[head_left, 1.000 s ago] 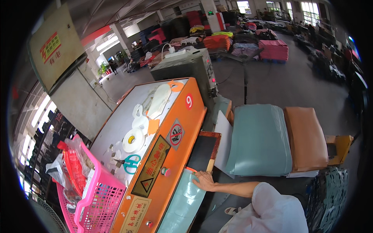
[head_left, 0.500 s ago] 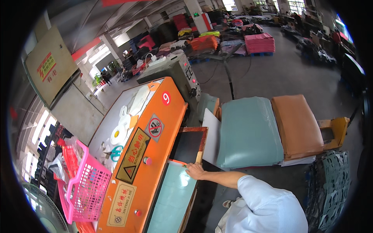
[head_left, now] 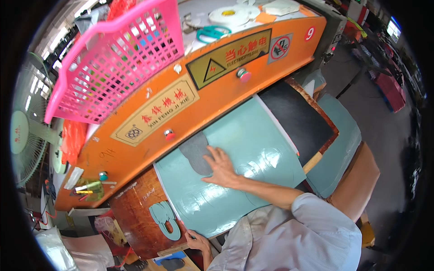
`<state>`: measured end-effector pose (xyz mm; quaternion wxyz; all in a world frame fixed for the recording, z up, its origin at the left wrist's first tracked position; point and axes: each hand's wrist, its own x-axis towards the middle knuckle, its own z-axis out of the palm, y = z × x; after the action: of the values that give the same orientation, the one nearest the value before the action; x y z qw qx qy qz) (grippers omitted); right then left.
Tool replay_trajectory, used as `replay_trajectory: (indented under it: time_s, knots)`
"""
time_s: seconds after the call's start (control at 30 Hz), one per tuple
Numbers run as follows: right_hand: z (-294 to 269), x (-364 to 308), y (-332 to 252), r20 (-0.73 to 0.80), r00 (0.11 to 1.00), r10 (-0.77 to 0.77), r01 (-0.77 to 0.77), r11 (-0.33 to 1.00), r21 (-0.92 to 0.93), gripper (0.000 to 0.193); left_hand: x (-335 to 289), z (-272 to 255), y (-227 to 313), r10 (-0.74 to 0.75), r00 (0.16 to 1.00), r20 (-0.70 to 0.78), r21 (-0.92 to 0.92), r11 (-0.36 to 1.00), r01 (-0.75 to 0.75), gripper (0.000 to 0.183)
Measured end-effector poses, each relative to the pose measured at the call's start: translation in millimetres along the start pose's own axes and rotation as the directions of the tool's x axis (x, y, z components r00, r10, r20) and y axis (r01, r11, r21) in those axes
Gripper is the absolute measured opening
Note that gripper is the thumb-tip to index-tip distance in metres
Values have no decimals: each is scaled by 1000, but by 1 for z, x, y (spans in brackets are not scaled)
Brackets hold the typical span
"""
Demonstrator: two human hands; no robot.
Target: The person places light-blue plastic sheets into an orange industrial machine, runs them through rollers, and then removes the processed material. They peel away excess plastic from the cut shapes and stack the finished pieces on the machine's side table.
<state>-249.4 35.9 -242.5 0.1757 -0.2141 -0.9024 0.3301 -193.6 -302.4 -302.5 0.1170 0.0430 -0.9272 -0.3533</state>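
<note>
Here the right hand lies flat, fingers spread, pressing a grey cut piece onto the teal sheet at mid-frame, gripping nothing. The left hand, lower centre, pinches the sheet's edge. Upper left, the pink basket holds colourful items, indistinct.

Wooden bench carried large teal sheet, dark grey cut piece lying on sheet's upper edge. Black mat lay beside sheet. Teal sole-shaped cutouts rested on bare wood near corner.
</note>
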Motion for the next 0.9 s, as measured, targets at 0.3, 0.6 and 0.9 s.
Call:
replay_trajectory:
  time_s: [0.3, 0.6, 0.9]
  knots:
    - [-11, -13, 61, 111, 992, 57, -118, 720, 684, 62, -40, 10, -66, -97, 983, 153, -36, 994, 104, 40]
    - [-42, -32, 98, -94, 996, 8, -8, 1000, -2, 52, -38, 14, -65, -107, 984, 140, -18, 994, 111, 36]
    - [-64, 19, 92, -17, 997, -77, 76, 997, -29, 58, 8, 16, -5, 26, 999, 43, -26, 999, -25, 33]
